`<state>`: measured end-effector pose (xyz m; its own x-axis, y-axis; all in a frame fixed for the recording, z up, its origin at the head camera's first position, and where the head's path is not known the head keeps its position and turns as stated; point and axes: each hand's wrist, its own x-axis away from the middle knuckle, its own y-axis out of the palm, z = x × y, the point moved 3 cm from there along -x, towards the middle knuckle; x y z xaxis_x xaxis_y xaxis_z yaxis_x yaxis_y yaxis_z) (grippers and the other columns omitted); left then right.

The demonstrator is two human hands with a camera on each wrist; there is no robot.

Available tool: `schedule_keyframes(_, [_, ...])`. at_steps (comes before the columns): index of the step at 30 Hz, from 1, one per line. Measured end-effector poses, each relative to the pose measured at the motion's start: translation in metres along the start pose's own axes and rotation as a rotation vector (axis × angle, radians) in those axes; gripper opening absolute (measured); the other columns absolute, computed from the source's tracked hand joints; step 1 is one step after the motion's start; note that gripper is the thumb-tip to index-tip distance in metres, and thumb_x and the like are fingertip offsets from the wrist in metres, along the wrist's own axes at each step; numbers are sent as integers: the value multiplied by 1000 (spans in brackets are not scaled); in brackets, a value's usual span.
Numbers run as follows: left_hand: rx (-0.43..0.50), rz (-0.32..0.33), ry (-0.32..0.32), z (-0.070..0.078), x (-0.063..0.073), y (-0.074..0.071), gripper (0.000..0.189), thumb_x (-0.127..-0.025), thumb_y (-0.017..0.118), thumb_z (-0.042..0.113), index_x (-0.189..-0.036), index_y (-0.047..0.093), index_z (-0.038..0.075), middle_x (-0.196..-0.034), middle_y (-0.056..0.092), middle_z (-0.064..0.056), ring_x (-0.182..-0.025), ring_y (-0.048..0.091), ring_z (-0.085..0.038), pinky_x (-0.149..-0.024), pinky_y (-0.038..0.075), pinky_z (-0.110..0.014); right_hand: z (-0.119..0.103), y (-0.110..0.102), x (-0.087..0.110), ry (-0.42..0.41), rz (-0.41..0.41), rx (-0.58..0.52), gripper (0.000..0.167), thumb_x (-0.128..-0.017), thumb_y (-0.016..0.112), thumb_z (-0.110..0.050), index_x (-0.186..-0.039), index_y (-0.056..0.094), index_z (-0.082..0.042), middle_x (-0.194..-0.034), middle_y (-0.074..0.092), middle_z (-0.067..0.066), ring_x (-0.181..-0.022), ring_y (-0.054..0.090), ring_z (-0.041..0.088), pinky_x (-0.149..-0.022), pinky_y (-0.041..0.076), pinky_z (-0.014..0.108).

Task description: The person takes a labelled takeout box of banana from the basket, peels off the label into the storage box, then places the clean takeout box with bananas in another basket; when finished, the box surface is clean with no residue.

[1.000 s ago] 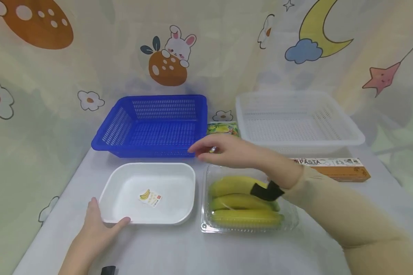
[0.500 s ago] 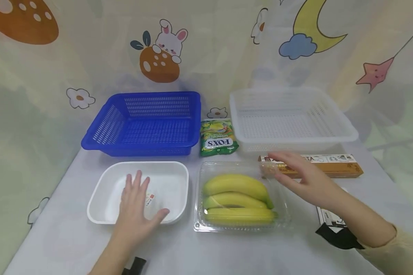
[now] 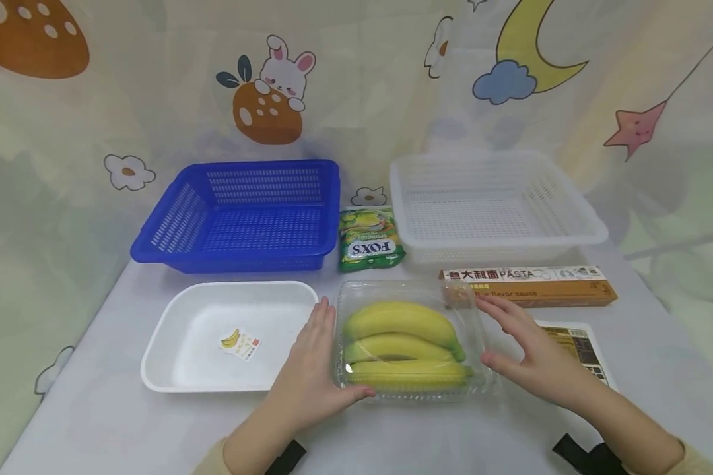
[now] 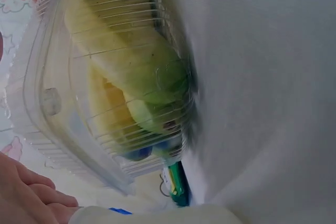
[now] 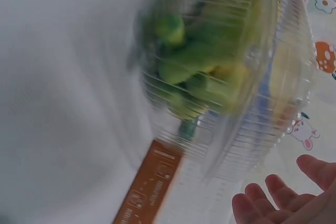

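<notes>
A clear plastic clamshell box (image 3: 412,290) with several yellow bananas (image 3: 401,320) inside lies on the table in front of me. My left hand (image 3: 309,369) is at its left side, fingers extended along the edge and thumb toward the front corner. On the other side, my right hand (image 3: 535,356) is held near the right edge with relaxed fingers. In the right wrist view, a gap shows between the fingertips (image 5: 244,200) and the box. Whether the left hand touches the box I cannot tell. Beside it, the white tray (image 3: 184,297) bears a small banana label (image 3: 240,343).
Behind stand a blue basket (image 3: 237,260) and a white basket (image 3: 511,244), with a green Fox's candy bag (image 3: 371,241) between them. A pasta box (image 3: 529,290) lies at right. A flat, white-edged packet (image 3: 582,346) is partly hidden by my right arm.
My left hand has moved right, from the white tray to the box's left side. The right hand first swung right from the candy bag, then came down to the box's right side.
</notes>
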<state>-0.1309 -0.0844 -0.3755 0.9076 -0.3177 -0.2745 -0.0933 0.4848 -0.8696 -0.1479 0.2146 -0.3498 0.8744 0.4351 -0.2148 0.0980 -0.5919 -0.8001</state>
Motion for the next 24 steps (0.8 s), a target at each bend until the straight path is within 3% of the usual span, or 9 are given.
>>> schedule_keyframes(2, [-3, -25, -27, 1, -2, 2, 123, -56, 71, 66, -140, 22, -8, -149, 18, -22, -138, 20, -31, -109, 27, -44, 1, 5, 2, 3, -8, -22, 73, -77, 71, -16, -140, 34, -12, -143, 30, 12, -124, 33, 29, -86, 40, 55])
schedule_keyframes(5, [-5, -60, -62, 0, -3, 5, 126, -54, 71, 68, -141, 19, -8, -149, 17, -22, -138, 20, -31, -109, 26, -44, 2, 11, 7, 15, -18, -73, 76, -76, 72, -16, -140, 32, -12, -145, 26, 17, -125, 29, 40, -82, 35, 66])
schedule_keyframes(14, [-7, -116, -104, 1, -4, 11, 130, -53, 71, 68, -142, 14, -8, -149, 17, -22, -138, 20, -31, -110, 24, -45, 3, 25, 15, 81, -75, -87, 89, -71, 75, -24, -144, 25, -19, -152, 9, 14, -126, 23, 54, -76, 32, 76])
schedule_keyframes(24, [-23, -134, -95, 3, -6, 15, 131, -51, 71, 69, -141, 17, -9, -147, 20, -24, -138, 21, -31, -110, 24, -46, 4, 37, 19, 140, -102, -98, 99, -68, 76, -34, -146, 16, -22, -152, 3, 20, -126, 21, 56, -85, 28, 73])
